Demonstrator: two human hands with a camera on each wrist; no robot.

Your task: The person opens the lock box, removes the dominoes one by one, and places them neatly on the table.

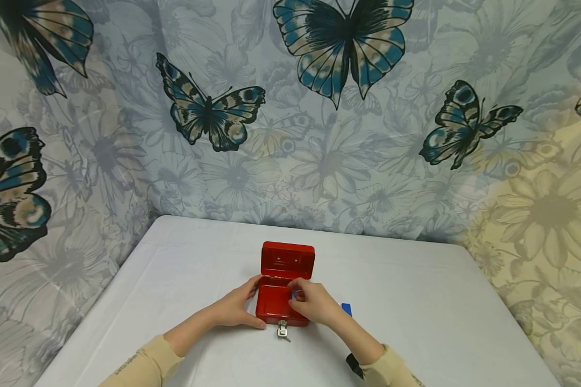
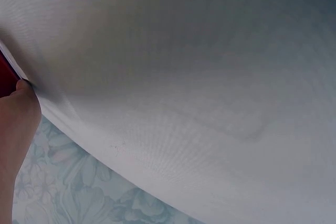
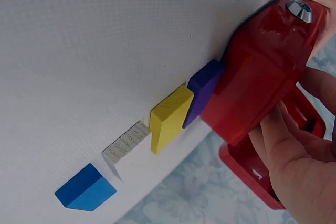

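Note:
A red metal cash box (image 1: 274,303) stands with its lid (image 1: 288,259) raised, and a keyed lock (image 1: 282,328) is on its front. My left hand (image 1: 236,306) holds the box's left side, thumb at the front corner and fingers toward the back. Over the right half of the box is my right hand (image 1: 314,302), its fingers reaching inside. A small blue piece (image 1: 294,295) shows between its thumb and fingers; the rest of that piece is hidden. In the right wrist view, the right hand's fingers (image 3: 278,137) bend over the box's side wall.
Along the box's right side lie a purple block (image 3: 203,90), a yellow block (image 3: 170,116), a white block with printed lines (image 3: 127,142) and a blue block (image 3: 86,187). A white cloth covers the table (image 1: 416,301); patterned fabric (image 1: 329,161) hangs behind it.

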